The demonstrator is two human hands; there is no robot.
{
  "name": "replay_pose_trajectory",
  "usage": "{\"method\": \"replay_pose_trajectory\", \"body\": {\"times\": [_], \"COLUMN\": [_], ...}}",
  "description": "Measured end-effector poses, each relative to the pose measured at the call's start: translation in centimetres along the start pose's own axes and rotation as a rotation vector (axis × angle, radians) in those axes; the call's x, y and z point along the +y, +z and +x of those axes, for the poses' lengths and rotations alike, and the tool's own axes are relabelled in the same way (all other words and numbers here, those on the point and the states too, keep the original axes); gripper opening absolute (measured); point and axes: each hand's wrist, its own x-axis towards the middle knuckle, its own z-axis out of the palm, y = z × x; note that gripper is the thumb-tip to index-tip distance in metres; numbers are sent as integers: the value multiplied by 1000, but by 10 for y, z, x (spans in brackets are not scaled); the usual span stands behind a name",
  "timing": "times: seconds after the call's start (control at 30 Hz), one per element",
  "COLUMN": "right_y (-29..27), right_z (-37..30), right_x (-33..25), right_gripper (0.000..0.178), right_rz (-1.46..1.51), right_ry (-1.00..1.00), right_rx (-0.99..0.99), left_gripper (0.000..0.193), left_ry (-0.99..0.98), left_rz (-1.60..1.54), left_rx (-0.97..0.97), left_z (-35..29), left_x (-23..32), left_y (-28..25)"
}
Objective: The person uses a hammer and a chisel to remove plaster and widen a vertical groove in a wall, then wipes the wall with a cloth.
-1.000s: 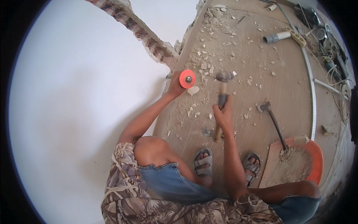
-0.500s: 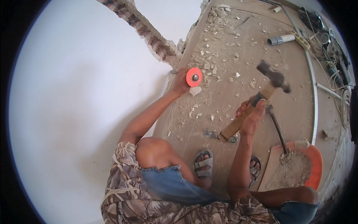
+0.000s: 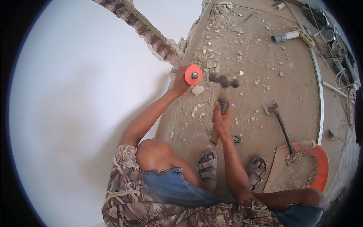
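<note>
My left hand (image 3: pixel 180 80) is closed around a chisel with a round orange hand guard (image 3: pixel 193 71). The chisel's steel end faces me, and its tip points at the wall's lower part, just below a rough channel (image 3: pixel 145 32) showing red brick. In my right hand (image 3: pixel 224 121) is a hammer (image 3: pixel 224 80), gripped on its wooden handle where dark tape is wrapped. Its blurred head hangs just right of the orange guard, apart from it. A pale plaster chunk (image 3: pixel 197 90) lies on the floor close to my left hand.
Rubble (image 3: pixel 210 60) is scattered along the wall base. An orange dustpan (image 3: pixel 320 166) holding debris stands right of my sandalled feet, a small hatchet (image 3: pixel 280 125) leaning on it. Farther right lie a grey-and-white pipe (image 3: pixel 285 36), a power strip (image 3: pixel 304 36), a long white strip (image 3: pixel 320 98) and cables.
My right hand has swung the hammer left, bringing its head near the chisel's end. My left hand and the chisel have shifted slightly up and left.
</note>
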Motion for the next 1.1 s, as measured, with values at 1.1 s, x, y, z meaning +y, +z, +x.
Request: {"method": "replay_pose_trajectory", "body": {"times": [1.1], "right_y": [-42], "right_z": [-23], "right_x": [-79], "right_gripper": [38], "right_rz": [426], "right_ry": [-205], "right_rx": [206], "left_gripper": [35], "left_ry": [30], "left_rz": [42], "left_rx": [-136], "left_z": [-21], "left_x": [30], "left_y": [-9]}}
